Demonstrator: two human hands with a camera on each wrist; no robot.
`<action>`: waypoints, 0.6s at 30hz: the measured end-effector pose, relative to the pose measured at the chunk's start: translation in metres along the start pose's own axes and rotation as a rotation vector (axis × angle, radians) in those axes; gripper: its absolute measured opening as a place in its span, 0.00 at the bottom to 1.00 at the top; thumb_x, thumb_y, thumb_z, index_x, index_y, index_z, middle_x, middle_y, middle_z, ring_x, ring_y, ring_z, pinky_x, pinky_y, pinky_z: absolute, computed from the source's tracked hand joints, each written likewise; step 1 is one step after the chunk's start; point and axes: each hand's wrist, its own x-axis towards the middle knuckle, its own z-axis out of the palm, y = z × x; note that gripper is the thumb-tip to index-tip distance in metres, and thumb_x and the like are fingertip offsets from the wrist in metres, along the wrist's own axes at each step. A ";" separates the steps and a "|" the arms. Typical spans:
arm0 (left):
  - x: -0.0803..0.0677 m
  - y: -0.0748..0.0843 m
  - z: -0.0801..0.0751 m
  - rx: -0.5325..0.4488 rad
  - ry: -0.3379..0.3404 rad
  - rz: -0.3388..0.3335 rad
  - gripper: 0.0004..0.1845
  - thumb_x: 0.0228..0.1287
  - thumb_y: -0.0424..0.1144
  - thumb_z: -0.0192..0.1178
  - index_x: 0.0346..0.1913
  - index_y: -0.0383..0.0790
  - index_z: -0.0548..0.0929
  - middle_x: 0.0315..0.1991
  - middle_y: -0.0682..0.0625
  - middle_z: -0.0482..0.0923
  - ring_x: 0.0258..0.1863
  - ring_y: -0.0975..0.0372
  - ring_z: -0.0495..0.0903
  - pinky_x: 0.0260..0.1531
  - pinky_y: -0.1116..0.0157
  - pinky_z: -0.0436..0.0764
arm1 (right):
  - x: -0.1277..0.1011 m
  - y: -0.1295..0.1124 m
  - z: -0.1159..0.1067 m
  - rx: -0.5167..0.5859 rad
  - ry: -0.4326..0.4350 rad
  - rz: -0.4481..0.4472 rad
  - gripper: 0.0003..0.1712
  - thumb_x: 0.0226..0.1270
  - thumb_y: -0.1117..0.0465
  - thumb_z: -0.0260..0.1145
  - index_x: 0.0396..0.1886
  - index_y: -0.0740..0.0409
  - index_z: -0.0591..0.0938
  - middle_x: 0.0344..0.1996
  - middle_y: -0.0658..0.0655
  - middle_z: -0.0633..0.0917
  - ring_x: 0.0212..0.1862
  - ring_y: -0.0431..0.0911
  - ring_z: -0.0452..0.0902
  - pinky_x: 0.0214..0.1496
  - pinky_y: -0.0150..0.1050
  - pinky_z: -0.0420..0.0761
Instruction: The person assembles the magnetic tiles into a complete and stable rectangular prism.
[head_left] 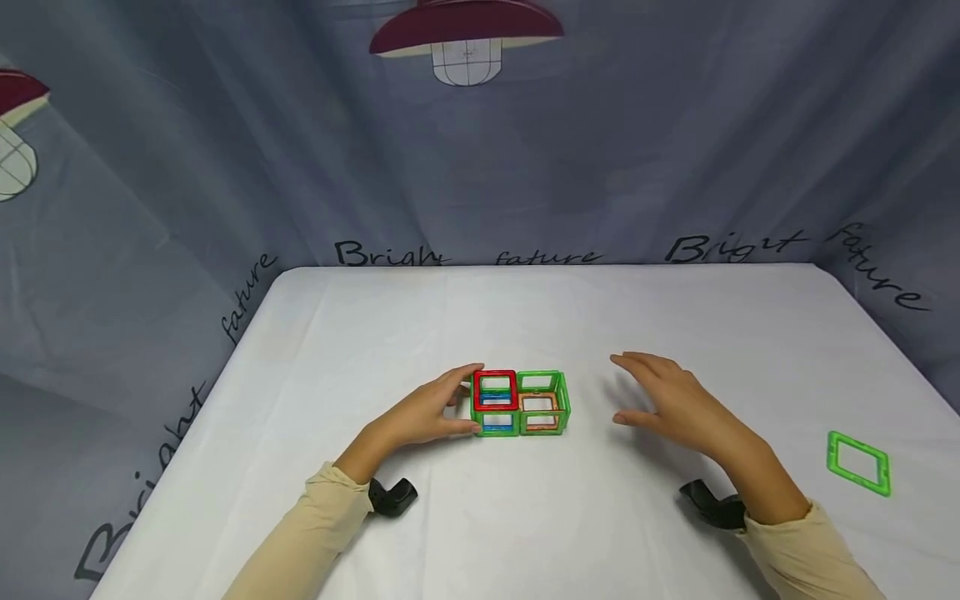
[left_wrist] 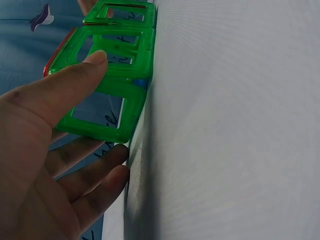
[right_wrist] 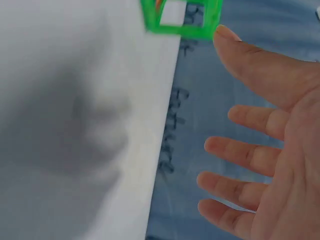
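Two joined boxes of magnetic tiles, with green walls, stand on the table in the head view. A red tile covers the top of the left box, and blue shows inside it. The right box is open on top, with an orange tile at its base. My left hand grips the left box, thumb on the near wall and a finger at the far edge. In the left wrist view that thumb lies on a green tile. Palm inward, fingers spread, my right hand hovers right of the boxes, holding nothing.
A loose green tile lies on the white table at the right. Both wrists carry black camera mounts close to the tabletop. Grey printed curtains hang behind the table and along its sides.
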 end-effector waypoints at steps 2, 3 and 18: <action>-0.001 -0.001 0.000 -0.002 0.002 0.005 0.45 0.51 0.51 0.66 0.69 0.50 0.53 0.60 0.49 0.68 0.50 0.55 0.76 0.51 0.58 0.76 | -0.008 0.009 -0.001 0.007 -0.009 0.033 0.42 0.50 0.52 0.70 0.63 0.61 0.65 0.59 0.68 0.68 0.60 0.66 0.61 0.56 0.66 0.63; -0.001 -0.002 0.000 -0.003 0.002 0.010 0.45 0.52 0.51 0.66 0.69 0.49 0.53 0.60 0.49 0.68 0.50 0.55 0.76 0.51 0.58 0.76 | -0.012 0.014 -0.001 0.008 -0.014 0.053 0.42 0.49 0.52 0.70 0.63 0.61 0.64 0.59 0.68 0.68 0.59 0.66 0.61 0.55 0.66 0.63; -0.001 -0.003 0.004 -0.006 0.002 0.032 0.44 0.52 0.50 0.65 0.69 0.49 0.54 0.59 0.50 0.68 0.50 0.57 0.76 0.51 0.59 0.76 | -0.101 0.144 -0.006 -0.160 -0.223 0.481 0.63 0.33 0.40 0.73 0.64 0.68 0.54 0.57 0.80 0.59 0.54 0.74 0.54 0.45 0.75 0.61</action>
